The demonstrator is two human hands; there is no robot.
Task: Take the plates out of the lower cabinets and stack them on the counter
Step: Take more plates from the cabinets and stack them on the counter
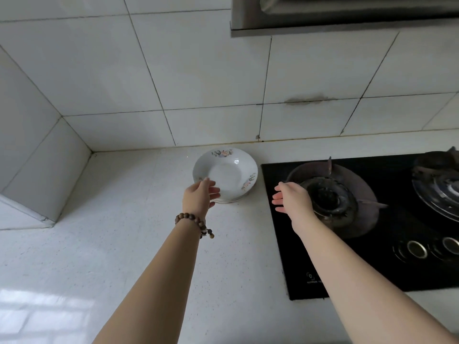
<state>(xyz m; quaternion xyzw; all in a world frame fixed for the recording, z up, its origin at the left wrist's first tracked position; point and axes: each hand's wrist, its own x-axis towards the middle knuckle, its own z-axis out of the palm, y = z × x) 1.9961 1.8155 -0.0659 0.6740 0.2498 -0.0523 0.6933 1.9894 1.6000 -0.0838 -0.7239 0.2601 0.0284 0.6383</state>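
A small stack of white plates (229,173) with flower prints on the rim sits on the pale speckled counter (119,219), close to the tiled back wall. My left hand (200,196), with a bead bracelet on the wrist, is at the stack's near left rim, its fingers relaxed and touching or almost touching the top plate. My right hand (291,198) hovers to the right of the stack, over the left edge of the stove, fingers straight and spread, holding nothing. The lower cabinets are out of view.
A black glass gas stove (347,269) with two burners and knobs lies right of the plates. A range hood (342,18) hangs above it. A tiled wall corner juts out at the left (44,170).
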